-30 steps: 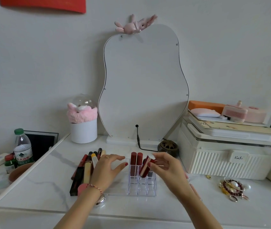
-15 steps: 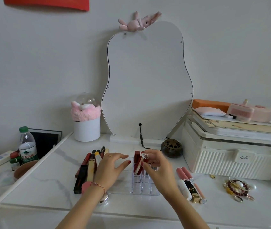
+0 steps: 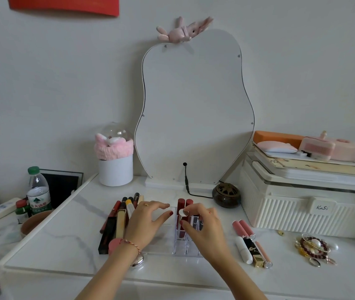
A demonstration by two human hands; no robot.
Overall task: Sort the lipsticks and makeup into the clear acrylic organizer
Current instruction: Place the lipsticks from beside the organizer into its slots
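The clear acrylic organizer (image 3: 180, 249) stands on the white marble table in front of me. Two dark red lipsticks (image 3: 181, 205) stand upright in its back slots. My right hand (image 3: 202, 228) pinches a red lipstick with a silver end (image 3: 182, 215) and holds it nearly upright in a slot of the organizer. My left hand (image 3: 148, 221) rests with spread fingers on the organizer's flat left part. A pile of lipsticks and makeup tubes (image 3: 118, 217) lies left of my left hand. Several more lipsticks (image 3: 249, 243) lie to the right.
A pear-shaped mirror (image 3: 193, 109) leans on the wall behind, with its cable and a small dark burner (image 3: 226, 194) beside it. A ribbed white box (image 3: 306, 204) stands at the right, jewellery (image 3: 312, 249) in front of it. A white pot (image 3: 116, 172) and water bottle (image 3: 38, 191) stand left.
My right hand has swung the red lipstick from a slant to nearly upright and lowered it into an organizer slot. My left hand stays on the organizer.
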